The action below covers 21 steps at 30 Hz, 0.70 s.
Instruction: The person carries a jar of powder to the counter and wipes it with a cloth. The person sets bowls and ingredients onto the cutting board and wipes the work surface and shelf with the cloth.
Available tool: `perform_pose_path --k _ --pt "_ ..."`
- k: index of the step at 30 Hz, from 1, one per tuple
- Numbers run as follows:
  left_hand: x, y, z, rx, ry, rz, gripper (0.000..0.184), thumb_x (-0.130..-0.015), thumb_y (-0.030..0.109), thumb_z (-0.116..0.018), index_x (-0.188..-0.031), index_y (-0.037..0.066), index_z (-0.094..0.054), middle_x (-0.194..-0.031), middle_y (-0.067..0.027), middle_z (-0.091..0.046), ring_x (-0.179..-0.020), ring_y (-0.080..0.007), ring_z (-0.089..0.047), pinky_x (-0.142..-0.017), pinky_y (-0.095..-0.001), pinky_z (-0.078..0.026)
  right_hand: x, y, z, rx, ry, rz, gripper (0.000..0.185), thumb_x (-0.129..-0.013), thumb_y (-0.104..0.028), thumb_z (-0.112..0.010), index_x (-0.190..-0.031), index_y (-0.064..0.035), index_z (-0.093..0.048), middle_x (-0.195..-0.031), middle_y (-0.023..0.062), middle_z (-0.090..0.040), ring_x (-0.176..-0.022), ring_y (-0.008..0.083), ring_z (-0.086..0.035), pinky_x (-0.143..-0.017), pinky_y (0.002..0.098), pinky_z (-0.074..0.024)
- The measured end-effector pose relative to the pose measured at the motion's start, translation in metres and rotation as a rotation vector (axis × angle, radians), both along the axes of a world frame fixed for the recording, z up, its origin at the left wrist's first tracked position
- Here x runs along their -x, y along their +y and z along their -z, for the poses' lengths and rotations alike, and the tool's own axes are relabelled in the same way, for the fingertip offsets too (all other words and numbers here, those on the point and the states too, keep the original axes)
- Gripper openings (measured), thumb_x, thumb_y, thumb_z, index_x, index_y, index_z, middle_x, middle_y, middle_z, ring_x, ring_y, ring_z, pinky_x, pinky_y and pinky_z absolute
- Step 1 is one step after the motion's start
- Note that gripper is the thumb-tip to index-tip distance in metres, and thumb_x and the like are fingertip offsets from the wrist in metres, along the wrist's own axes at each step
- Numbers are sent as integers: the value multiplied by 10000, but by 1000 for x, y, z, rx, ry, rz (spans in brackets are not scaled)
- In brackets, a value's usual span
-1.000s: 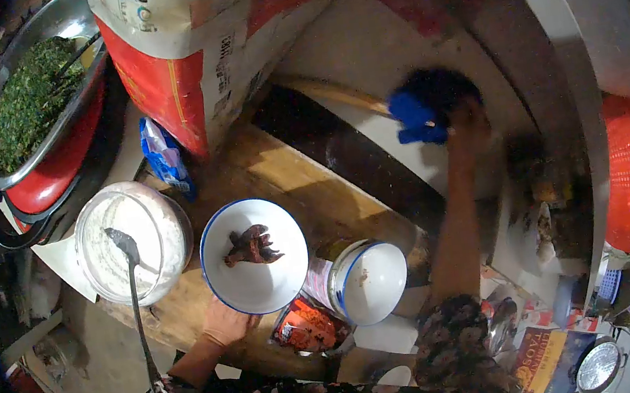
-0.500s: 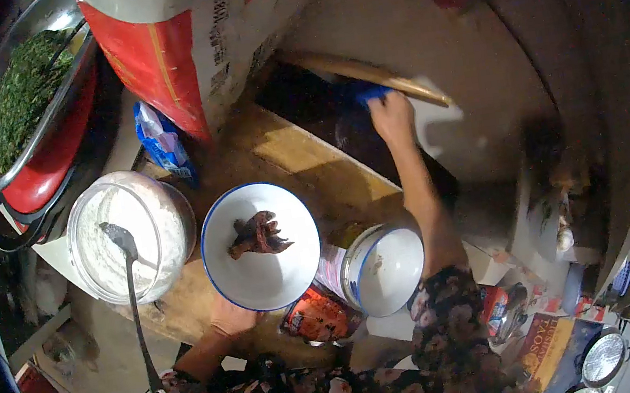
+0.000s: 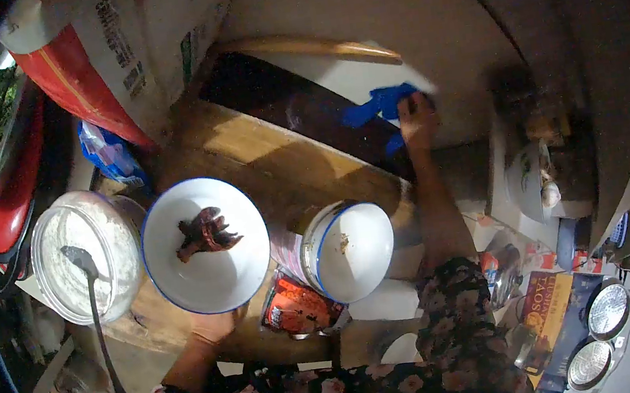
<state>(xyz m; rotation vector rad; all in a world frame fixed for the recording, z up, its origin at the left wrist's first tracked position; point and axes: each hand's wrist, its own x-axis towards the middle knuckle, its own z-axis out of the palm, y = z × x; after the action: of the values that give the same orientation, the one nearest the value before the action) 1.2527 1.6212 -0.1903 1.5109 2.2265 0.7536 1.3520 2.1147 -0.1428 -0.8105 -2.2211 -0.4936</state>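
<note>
My left hand (image 3: 217,326) is under the near edge of a white bowl (image 3: 242,277) with a blue rim, its fingers hidden beneath it. In that bowl lies a dark reddish-brown piece of food (image 3: 208,231) with finger-like ends. My right hand (image 3: 418,121) is closed on a crumpled blue plastic piece (image 3: 381,104), perhaps a bag or wrapper, above the dark strip behind the wooden board. A second white bowl (image 3: 363,258) with a blue rim, holding a few brown crumbs, sits tilted on a container right of the first.
A jar of white powder (image 3: 50,271) with a dark metal spoon (image 3: 93,305) in it stands at left. Behind are a blue packet (image 3: 112,155) and a large red-and-white sack (image 3: 89,83). A red food packet (image 3: 301,305) lies in front. A wooden stick (image 3: 311,47) leans at the back.
My right hand has moved right and nearer, away from the stick, and more of the blue plastic shows. The view has shifted. My left hand stays at the bowl.
</note>
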Motion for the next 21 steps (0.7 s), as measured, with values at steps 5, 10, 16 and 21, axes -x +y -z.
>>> perform_pose_path --k 5,10,16,21 --pt "-5 -9 15 77 -14 -18 432 -752 196 -509 -1166 82 -463 -1104 -169 -503 -1006 -364 -472 -855 -452 -366 12 -31 -92 52 -138 215 252 -792 -276 -529 -872 -51 -609 -942 202 -572 -834 366 -557 -741 433 -460" --pt "1 10 -11 -111 67 -60 249 -728 185 -560 -949 72 -574 -875 -150 -557 -775 -348 -524 -677 -456 -406 -48 -10 -79 366 11 308 306 -780 -300 -526 -925 -41 -601 -981 205 -568 -887 362 -547 -761 427 -453" --pt "-1 9 -16 -42 26 -36 342 -728 194 -557 -1045 70 -525 -991 -164 -518 -887 -352 -493 -750 -456 -384 -128 -2 -33 700 241 376 345 -761 -319 -536 -939 -29 -592 -979 207 -569 -896 360 -546 -772 426 -446" --pt "-6 -5 8 95 69 33 452 -721 207 -557 -1146 81 -468 -1146 -173 -456 -1016 -358 -453 -842 -451 -363 -116 45 13 593 244 590 380 -745 -335 -544 -950 -18 -584 -978 210 -569 -905 358 -544 -780 425 -440"
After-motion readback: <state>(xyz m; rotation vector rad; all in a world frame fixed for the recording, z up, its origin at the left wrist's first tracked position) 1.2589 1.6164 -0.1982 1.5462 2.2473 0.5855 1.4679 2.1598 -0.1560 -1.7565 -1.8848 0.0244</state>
